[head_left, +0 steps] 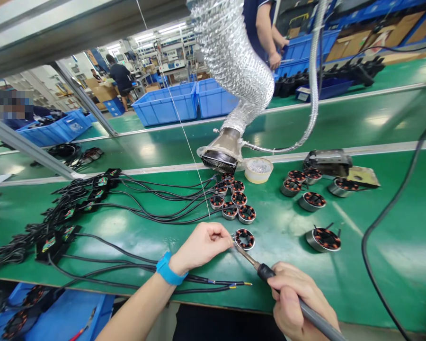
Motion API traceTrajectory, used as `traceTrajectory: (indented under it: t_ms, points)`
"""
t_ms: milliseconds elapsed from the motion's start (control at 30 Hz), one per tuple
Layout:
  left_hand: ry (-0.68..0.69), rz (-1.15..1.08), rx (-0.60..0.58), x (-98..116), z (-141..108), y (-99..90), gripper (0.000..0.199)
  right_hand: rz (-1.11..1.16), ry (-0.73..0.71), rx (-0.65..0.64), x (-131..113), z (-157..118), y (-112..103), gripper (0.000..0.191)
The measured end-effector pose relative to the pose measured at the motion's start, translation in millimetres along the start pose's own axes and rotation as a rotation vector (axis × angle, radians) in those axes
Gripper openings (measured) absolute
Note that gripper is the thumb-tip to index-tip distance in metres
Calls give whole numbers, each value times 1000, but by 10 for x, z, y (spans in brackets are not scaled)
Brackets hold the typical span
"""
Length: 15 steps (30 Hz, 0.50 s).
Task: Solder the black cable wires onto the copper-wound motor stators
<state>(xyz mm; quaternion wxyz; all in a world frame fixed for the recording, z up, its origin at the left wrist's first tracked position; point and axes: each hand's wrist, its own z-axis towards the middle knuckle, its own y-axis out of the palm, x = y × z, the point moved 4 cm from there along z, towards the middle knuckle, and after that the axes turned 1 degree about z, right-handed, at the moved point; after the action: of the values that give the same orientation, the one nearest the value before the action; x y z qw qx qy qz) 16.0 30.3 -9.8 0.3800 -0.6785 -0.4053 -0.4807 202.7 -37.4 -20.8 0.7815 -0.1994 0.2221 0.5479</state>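
My right hand [301, 298] is wrapped round the grey handle of a soldering iron [266, 272]. The iron's tip points left at a motor stator [244, 239], a metal ring with copper windings, on the green bench. At the stator's left edge, my left hand [202, 246] is closed in a pinch, its fingertips close to the iron's tip. A thin solder wire [184, 130] runs down from overhead to this hand; its end is hidden by the fingers. Under my left wrist lie black cables [206, 280], some with stripped coloured ends.
Several stators [246, 214] with cables attached stand behind my hands; others [323, 239] sit at right. A fume duct [230, 113] hangs above a small tub [258, 169]. Black housings [53, 244] lie left. A black cord [367, 255] crosses the right side. Co-workers stand beyond.
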Motion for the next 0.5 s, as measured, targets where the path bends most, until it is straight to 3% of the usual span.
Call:
traceTrajectory:
  t_ms: [500]
  points:
    - [-16,-35,-8,0,-7,-9,17,48,27,53,50,-22,-68,20]
